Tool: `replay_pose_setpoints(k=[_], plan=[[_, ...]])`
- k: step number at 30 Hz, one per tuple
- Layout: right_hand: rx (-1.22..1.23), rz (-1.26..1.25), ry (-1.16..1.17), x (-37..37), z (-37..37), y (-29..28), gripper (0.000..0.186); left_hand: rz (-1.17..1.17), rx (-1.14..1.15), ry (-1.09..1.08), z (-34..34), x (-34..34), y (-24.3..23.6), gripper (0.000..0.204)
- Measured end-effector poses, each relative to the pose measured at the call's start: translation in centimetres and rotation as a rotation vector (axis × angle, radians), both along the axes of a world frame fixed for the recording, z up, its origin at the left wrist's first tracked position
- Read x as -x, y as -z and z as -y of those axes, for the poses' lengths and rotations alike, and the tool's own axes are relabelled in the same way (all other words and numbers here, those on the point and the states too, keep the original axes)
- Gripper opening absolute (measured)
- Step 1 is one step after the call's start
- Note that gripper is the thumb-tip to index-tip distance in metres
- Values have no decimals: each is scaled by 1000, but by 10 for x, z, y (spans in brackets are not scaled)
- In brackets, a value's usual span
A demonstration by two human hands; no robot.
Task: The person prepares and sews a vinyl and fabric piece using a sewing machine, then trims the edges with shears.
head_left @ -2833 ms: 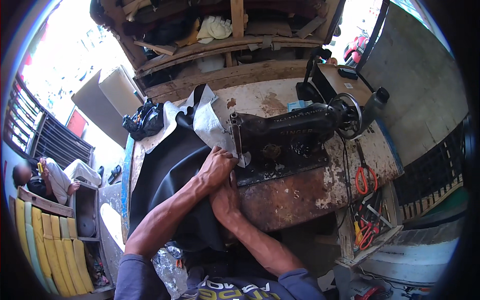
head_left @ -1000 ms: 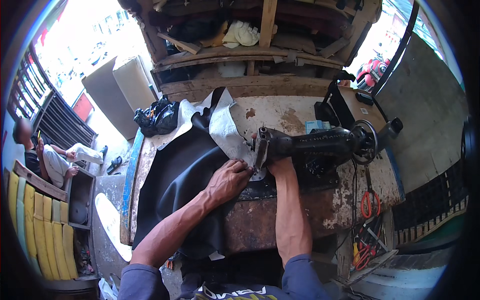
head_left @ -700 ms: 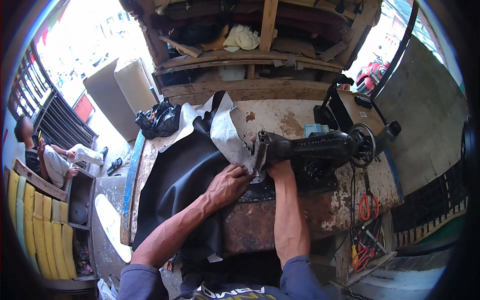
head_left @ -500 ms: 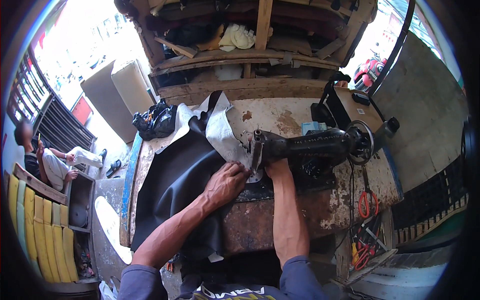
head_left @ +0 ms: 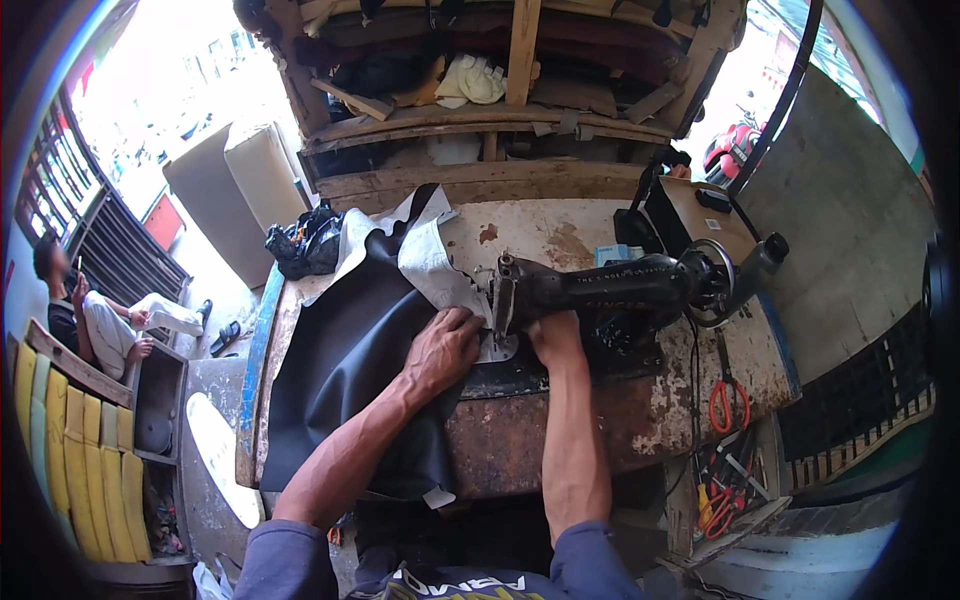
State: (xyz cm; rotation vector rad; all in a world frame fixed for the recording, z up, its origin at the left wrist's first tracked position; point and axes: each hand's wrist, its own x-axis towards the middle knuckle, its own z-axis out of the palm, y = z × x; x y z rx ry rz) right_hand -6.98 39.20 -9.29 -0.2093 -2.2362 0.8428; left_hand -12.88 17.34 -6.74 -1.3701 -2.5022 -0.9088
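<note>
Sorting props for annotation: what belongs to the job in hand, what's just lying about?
In the job:
black leather-like sheet with white backing, under the left hand
black metal sewing machine, right hand partly hidden behind it

Apparently just lying about:
scissors with orange-red looped handles
crumpled black plastic bag

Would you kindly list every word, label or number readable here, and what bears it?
Wording withheld, places only:
Black sewing machine: pale lettering along its body, larger duller lettering below.
Blue shirt: big pale letters, cut off.
Light-blue packet: any print is too small to read.
</note>
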Motion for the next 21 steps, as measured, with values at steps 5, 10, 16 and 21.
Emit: replay_pose_setpoints(k=[5,10,16,21], plan=[[713,96,73,-126,25,-88,32,3,-56,-144,32,-17,10,35],[-281,142,898,-237,-122,-66,27,22,33,-260,67,-75,5,43],[-365,842,859,-282,-194,-37,21,36,67,-348,91,-111,3,45],[-428,811,760,-294,-225,-28,28,33,75,-387,124,-132,2,44]])
